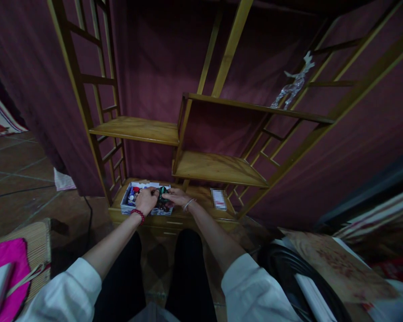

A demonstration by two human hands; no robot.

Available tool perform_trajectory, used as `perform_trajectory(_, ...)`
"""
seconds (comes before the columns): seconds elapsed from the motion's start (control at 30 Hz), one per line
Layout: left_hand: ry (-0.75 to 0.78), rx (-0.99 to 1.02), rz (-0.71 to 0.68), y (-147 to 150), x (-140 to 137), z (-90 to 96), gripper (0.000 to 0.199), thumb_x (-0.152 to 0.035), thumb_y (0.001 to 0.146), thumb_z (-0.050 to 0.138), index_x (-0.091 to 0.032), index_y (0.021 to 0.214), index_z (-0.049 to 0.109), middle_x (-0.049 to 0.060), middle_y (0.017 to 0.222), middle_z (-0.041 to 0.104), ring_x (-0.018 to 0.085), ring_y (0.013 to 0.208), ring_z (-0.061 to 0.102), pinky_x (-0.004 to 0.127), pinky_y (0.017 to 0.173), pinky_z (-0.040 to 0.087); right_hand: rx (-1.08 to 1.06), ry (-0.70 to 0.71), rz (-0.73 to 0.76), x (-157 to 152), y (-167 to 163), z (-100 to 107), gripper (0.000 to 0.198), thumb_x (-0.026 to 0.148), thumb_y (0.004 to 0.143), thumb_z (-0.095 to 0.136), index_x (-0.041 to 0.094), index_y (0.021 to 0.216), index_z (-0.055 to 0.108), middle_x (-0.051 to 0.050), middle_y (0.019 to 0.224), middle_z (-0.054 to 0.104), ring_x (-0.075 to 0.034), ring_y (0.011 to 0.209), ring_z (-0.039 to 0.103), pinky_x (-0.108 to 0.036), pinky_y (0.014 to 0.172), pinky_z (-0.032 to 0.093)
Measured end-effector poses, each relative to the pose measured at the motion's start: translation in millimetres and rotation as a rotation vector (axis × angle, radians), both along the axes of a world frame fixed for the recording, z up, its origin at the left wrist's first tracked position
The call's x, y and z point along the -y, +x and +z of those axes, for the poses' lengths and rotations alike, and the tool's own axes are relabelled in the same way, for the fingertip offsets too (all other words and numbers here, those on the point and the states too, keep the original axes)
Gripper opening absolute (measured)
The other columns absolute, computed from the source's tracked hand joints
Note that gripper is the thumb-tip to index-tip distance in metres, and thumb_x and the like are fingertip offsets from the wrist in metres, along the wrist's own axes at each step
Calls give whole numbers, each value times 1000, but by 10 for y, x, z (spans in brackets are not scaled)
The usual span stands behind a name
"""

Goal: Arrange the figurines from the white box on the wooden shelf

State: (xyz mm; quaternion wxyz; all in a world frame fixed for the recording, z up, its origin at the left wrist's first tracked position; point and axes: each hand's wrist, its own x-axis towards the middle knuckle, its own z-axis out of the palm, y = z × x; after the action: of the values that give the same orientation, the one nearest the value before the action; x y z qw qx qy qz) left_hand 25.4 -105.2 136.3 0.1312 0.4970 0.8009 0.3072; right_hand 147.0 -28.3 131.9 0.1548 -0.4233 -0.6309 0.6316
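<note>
Fingers of the left hand (147,200) and the right hand (177,197) close from either side on a glossy green object (163,192), too blurred to identify further, over the right half of an open blue-and-white box (123,208) crowded with small blue, white and red items (133,193). A red bead bracelet (137,214) circles the left wrist, a pale bracelet (188,205) the right. In that crowding, a lifted piece could snag its neighbours and spill them over the low wall; a loose pinch might drop the object among them; and the box sits near the front edge, so a tug toward the body could tip it. Beneath it is the wooden bottom shelf (201,201), where a partly pixelated white packet (219,199) lies to the right. Higher up stands a clear deer figurine (290,89), before a maroon curtain (151,67); a tiled floor (16,179) spreads at left.
</note>
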Motion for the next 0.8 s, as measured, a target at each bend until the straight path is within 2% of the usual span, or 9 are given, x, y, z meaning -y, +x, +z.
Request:
perform_trajectory(0.23, -27, -82, 54, 175, 70, 53, 33, -37, 79, 39, -24, 101, 61, 9, 89, 66, 24, 84, 60, 30, 67, 42, 112, 126, -10, 64, 132, 33, 22, 36, 66, 65, 17, 73, 57, 3, 53, 57, -8, 42, 53, -17, 38, 44)
perform_trajectory(0.43, 65, -174, 53, 266, 102, 66, 31, -36, 79, 40, -25, 99, 61, 7, 92, 65, 23, 87, 59, 31, 69, 43, 282, 353, 43, 130, 234, 69, 27, 41, 71, 58, 16, 60, 56, 0, 48, 57, -10, 38, 52, -19, 34, 39)
perform_trajectory(0.5, 98, -193, 52, 290, 110, 70, 31, -37, 79, 40, -25, 98, 61, 6, 95, 65, 22, 88, 58, 30, 70, 43, 305, 383, 41, 178, 257, 112, 31, 41, 72, 56, 16, 55, 55, 0, 46, 57, -10, 36, 51, -19, 34, 38)
perform_trajectory(0.63, 120, -204, 52, 329, 130, 75, 31, -37, 79, 41, -24, 99, 61, 7, 97, 64, 22, 90, 57, 31, 72, 42, 304, 306, 24, 259, 291, 203, 37, 41, 74, 55, 15, 46, 53, -1, 40, 55, -9, 33, 48, -18, 32, 36)
perform_trajectory(0.8, 132, -198, 57, 360, 159, 103, 32, -38, 79, 41, -24, 99, 61, 6, 96, 64, 22, 89, 58, 30, 70, 42, 95, -23, -73, 317, 330, 250, 27, 34, 75, 57, 13, 58, 56, 0, 43, 57, -7, 37, 48, -15, 34, 35)
